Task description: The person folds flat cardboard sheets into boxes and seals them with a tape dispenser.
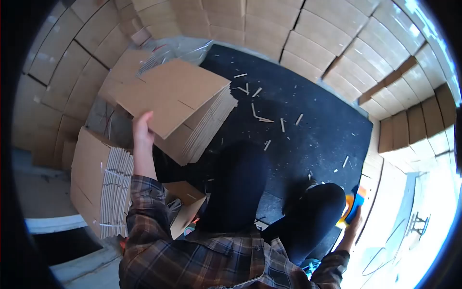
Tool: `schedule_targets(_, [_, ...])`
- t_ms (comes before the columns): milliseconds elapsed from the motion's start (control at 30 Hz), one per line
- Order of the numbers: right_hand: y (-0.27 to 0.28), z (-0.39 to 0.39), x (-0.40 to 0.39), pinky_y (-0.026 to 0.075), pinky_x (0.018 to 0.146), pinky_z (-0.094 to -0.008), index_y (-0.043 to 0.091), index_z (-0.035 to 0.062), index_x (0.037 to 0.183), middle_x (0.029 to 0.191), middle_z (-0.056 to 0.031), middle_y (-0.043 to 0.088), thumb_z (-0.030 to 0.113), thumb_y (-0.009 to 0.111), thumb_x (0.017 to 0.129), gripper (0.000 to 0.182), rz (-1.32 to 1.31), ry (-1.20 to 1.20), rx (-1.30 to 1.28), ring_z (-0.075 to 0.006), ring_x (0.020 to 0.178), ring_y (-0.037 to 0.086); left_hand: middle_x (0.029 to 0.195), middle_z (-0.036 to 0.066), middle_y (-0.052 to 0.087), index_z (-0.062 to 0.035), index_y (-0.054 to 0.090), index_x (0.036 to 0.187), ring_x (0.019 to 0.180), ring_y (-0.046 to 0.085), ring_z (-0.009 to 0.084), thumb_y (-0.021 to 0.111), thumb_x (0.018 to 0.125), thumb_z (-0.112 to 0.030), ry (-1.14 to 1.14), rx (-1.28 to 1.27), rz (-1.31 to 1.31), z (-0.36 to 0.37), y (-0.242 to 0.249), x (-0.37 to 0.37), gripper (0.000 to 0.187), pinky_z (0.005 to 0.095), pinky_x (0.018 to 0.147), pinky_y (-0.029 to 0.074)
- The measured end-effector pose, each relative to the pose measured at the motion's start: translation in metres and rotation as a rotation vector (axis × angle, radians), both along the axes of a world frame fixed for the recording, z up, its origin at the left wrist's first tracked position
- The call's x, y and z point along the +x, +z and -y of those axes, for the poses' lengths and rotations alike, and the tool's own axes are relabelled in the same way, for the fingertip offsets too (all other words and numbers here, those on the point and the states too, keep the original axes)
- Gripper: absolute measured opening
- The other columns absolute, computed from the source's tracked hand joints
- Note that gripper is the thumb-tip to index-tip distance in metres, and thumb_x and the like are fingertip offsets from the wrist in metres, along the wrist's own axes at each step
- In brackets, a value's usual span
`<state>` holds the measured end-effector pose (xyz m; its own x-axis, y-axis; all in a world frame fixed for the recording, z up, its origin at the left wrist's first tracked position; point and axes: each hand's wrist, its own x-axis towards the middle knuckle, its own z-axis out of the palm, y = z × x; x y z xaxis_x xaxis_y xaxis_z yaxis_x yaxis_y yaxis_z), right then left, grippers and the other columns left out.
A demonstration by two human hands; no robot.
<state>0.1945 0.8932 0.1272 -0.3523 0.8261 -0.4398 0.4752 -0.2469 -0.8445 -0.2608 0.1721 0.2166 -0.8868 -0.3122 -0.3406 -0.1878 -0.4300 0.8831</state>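
My left hand point(143, 127) is closed on the near edge of a flattened cardboard box point(175, 89). That box is tilted up at the near side, with a gap over the stack of flattened boxes point(211, 127) below it. Low at the right, my right hand point(355, 222) grips a blue, orange and yellow tape dispenser point(356, 206), somewhat blurred, beside my right knee. Its fingers are partly hidden behind it.
A strapped bundle of flattened boxes point(115, 185) stands at the left. An open carton point(185, 200) sits near my left leg. Cardboard scraps point(282, 125) litter the black mat point(327, 139). Stacked cartons point(313, 41) wall the far side; clear plastic wrap point(185, 50) lies behind the stack.
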Motion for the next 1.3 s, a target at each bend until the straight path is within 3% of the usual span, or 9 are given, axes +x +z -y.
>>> schedule_targets(67, [0.066, 0.003, -0.049, 0.046, 0.069, -0.0259, 0.066, 0.0018, 0.097, 0.083, -0.003, 0.062, 0.043, 0.057, 0.093, 0.042, -0.134, 0.104, 0.152, -0.0098, 0.074, 0.056, 0.106, 0.009, 0.064, 0.0011, 0.057, 0.116, 0.098, 0.062, 0.0204, 0.062, 0.081, -0.002, 0.055, -0.159, -0.168, -0.061, 0.064, -0.005, 0.035, 0.0353, 0.082, 0.052])
schedule_targets(233, [0.193, 0.013, -0.137, 0.046, 0.097, -0.0334, 0.039, 0.0067, 0.142, 0.125, -0.0149, 0.056, 0.034, 0.057, 0.095, 0.057, -0.363, 0.25, 0.27, -0.0238, 0.113, 0.057, 0.112, 0.014, 0.062, 0.0056, 0.054, 0.117, 0.101, 0.06, 0.0185, 0.059, 0.082, 0.0, -0.106, -0.397, -0.616, -0.202, 0.141, 0.038, 0.036, 0.033, 0.085, 0.05])
schedule_targets(400, [0.235, 0.044, -0.176, 0.039, 0.103, -0.0296, 0.044, 0.0041, 0.14, 0.136, -0.0076, 0.051, 0.024, 0.05, 0.099, 0.046, -0.534, 0.546, 0.315, -0.0164, 0.12, 0.051, 0.101, 0.019, 0.066, 0.0056, 0.06, 0.107, 0.094, 0.066, 0.0319, 0.064, 0.083, -0.004, -0.202, -0.704, -0.832, -0.305, 0.107, 0.139, 0.026, 0.0402, 0.082, 0.051])
schedule_targets(600, [0.145, 0.07, -0.181, 0.045, 0.083, -0.0223, 0.07, 0.0059, 0.107, 0.101, -0.0037, 0.069, 0.018, 0.058, 0.096, 0.02, -0.4, 0.638, 0.402, -0.0063, 0.089, 0.056, 0.102, 0.02, 0.063, -0.0033, 0.057, 0.122, 0.093, 0.063, 0.0373, 0.066, 0.081, -0.006, -0.679, -0.959, -0.996, -0.362, -0.055, 0.258, 0.042, 0.0417, 0.08, 0.052])
schedule_targets(767, [0.101, 0.077, -0.156, 0.052, 0.08, -0.0431, 0.072, 0.0197, 0.099, 0.092, -0.0181, 0.068, 0.038, 0.055, 0.09, 0.027, 0.244, 0.741, 0.643, -0.035, 0.093, 0.066, 0.11, 0.022, 0.061, -0.0101, 0.05, 0.133, 0.1, 0.061, 0.0388, 0.064, 0.082, -0.011, -1.202, -1.09, -0.597, -0.36, -0.128, 0.285, 0.053, 0.0445, 0.084, 0.05])
schedule_targets(933, [0.088, 0.085, -0.158, 0.051, 0.081, -0.0433, 0.07, 0.0131, 0.099, 0.09, -0.0171, 0.069, 0.038, 0.053, 0.093, 0.03, 0.261, 0.791, 0.543, -0.0348, 0.092, 0.066, 0.119, 0.019, 0.056, -0.02, 0.039, 0.144, 0.107, 0.057, 0.0374, 0.06, 0.083, -0.01, -1.403, -1.132, -0.386, -0.353, -0.118, 0.282, 0.065, 0.0432, 0.088, 0.049])
schedule_targets(1000, [0.091, 0.097, -0.163, 0.05, 0.084, -0.0414, 0.07, 0.0125, 0.101, 0.091, -0.0169, 0.069, 0.046, 0.049, 0.095, 0.04, 0.36, 0.803, 0.469, -0.0336, 0.093, 0.066, 0.129, 0.02, 0.051, -0.0187, 0.04, 0.143, 0.116, 0.052, 0.039, 0.059, 0.085, -0.011, -1.887, -1.37, -0.239, -0.354, -0.094, 0.266, 0.062, 0.0433, 0.094, 0.047])
schedule_targets(1200, [0.095, 0.141, -0.187, 0.05, 0.084, -0.0399, 0.072, 0.0126, 0.099, 0.088, -0.0145, 0.069, 0.056, 0.045, 0.094, 0.051, 0.38, 0.942, 0.373, -0.0304, 0.087, 0.067, 0.104, 0.009, 0.057, -0.0073, 0.042, 0.141, 0.099, 0.057, 0.0145, 0.063, 0.092, -0.022, -1.035, 0.019, 0.045, -0.377, -0.031, 0.238, 0.055, 0.0284, 0.084, 0.05])
schedule_targets(1300, [0.11, 0.159, -0.204, 0.05, 0.084, -0.0399, 0.072, 0.0129, 0.1, 0.089, -0.0139, 0.07, 0.061, 0.047, 0.091, 0.055, 0.483, 1.02, 0.346, -0.0301, 0.089, 0.067, 0.106, 0.008, 0.058, -0.0053, 0.039, 0.141, 0.098, 0.058, 0.0158, 0.065, 0.09, -0.019, -1.025, -0.378, -0.186, -0.384, -0.032, 0.239, 0.059, 0.0274, 0.084, 0.05])
